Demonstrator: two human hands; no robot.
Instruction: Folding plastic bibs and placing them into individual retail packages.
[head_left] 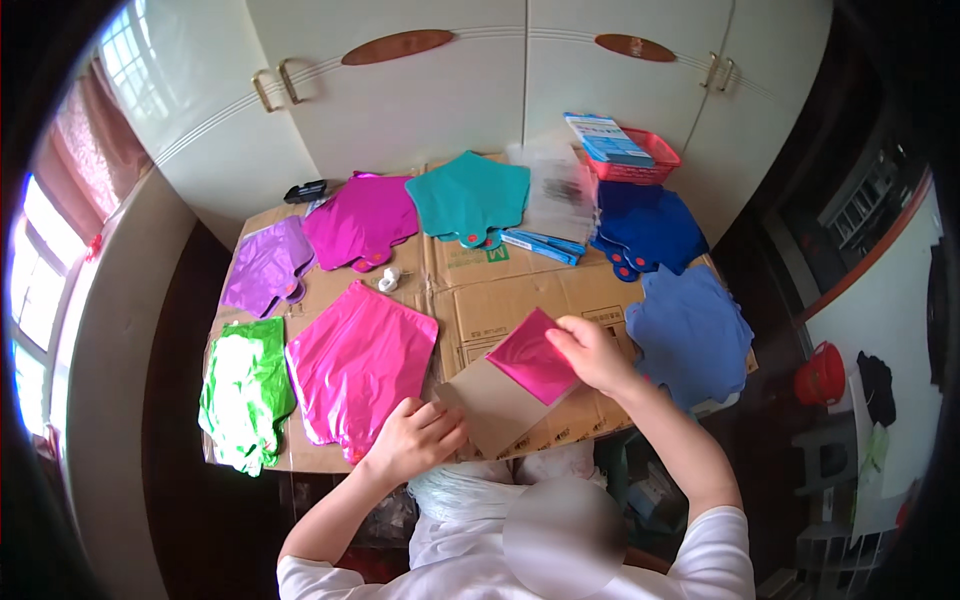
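Daylight enters from the left; the window [35,275] is overexposed to white. Strong glare noted on the green foil [245,385], milder sheen on the pink packet [532,358]. Right side dim. Cupboard [420,125] edges bow under fisheye distortion; rim black. Near centre, a grey blurred disc [563,540].

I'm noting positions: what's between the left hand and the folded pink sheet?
In the head view, a translucent sleeve lies between the left hand and the sheet.

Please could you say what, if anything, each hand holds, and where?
The right hand pinches the small pink sheet by its right edge; the left hand seems to hold the clear bag by its left end.
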